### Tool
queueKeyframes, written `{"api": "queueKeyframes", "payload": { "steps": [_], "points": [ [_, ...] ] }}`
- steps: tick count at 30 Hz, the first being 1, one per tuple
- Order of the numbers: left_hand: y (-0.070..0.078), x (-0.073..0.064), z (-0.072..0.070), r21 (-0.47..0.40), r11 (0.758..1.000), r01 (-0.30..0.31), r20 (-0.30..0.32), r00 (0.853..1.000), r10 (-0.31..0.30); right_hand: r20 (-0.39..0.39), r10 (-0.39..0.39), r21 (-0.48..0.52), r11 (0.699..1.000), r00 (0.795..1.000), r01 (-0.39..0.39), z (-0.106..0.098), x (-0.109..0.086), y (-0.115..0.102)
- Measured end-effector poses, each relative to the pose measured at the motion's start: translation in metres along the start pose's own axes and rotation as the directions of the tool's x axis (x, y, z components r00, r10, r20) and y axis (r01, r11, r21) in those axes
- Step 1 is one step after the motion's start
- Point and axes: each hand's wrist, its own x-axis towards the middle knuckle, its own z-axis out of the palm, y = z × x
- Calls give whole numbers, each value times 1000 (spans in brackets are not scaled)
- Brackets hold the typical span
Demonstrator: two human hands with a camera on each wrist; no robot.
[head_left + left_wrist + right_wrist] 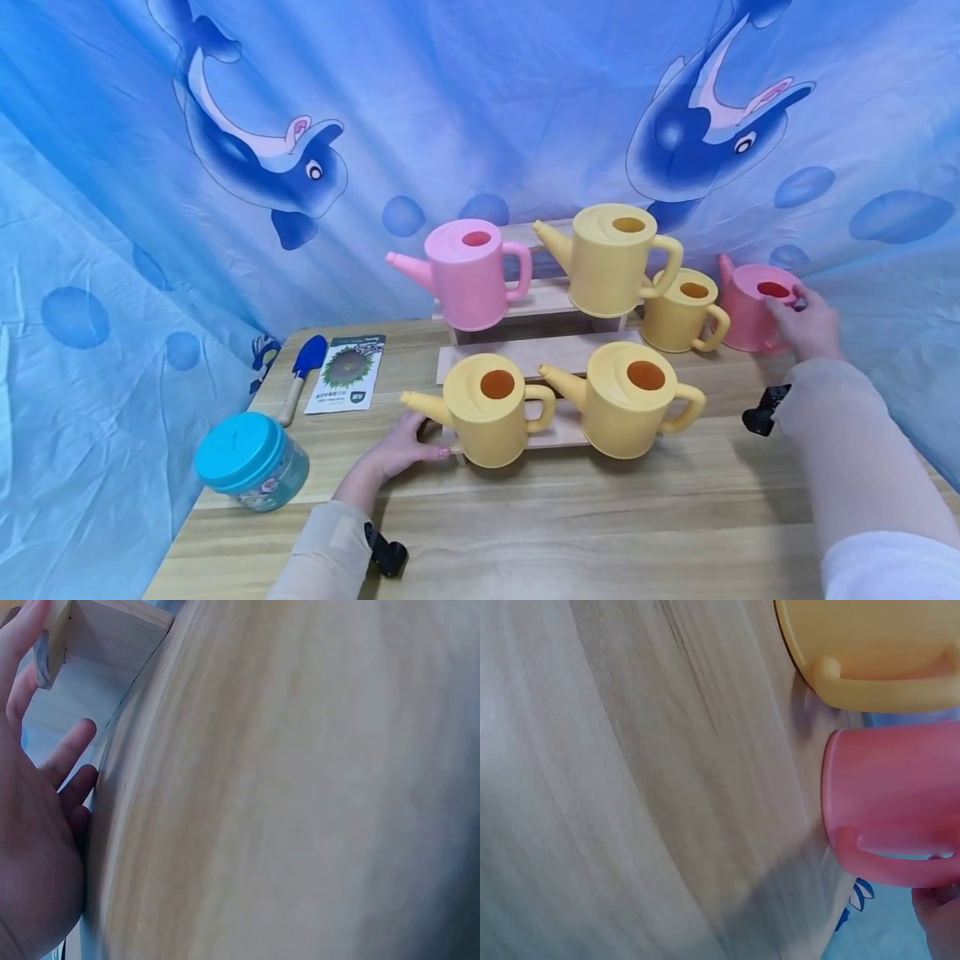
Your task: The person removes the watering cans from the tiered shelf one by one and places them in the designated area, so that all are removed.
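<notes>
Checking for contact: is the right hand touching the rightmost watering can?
Touching: the head view shows the right hand gripping the rightmost can at its handle.

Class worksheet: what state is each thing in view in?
Light pink can: upright, hole open
Deep pink can: held by right hand, hole open
Upper yellow can: upright, hole open
Table yellow can: upright, hole open
Front-left yellow can: upright, hole open
Front-right yellow can: upright, hole open
Stand: bearing four cans
Jar: lid on
Trowel: lying flat
Seed packet: lying flat
</notes>
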Motion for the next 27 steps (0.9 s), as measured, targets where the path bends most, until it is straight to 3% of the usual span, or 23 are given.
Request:
{"api": "queueKeyframes", "payload": {
  "steps": [8,14,20,27],
  "points": [
    [4,0,0,10,1000,-3,-2,1000,3,5,-70,-120,990,998,70,-12,-4,-31],
    [3,1,0,17,1000,-4,-5,1000,4,94,-167,-95,980,981,176,-4,-10,-71],
    [3,0,0,9,1000,-1,-6,1000,1,212,-267,-37,959,940,281,5,-23,-113],
    [3,-1,0,-17,1000,-3,-6,1000,3,342,-358,59,931,869,360,19,-46,-149]
  ]
}}
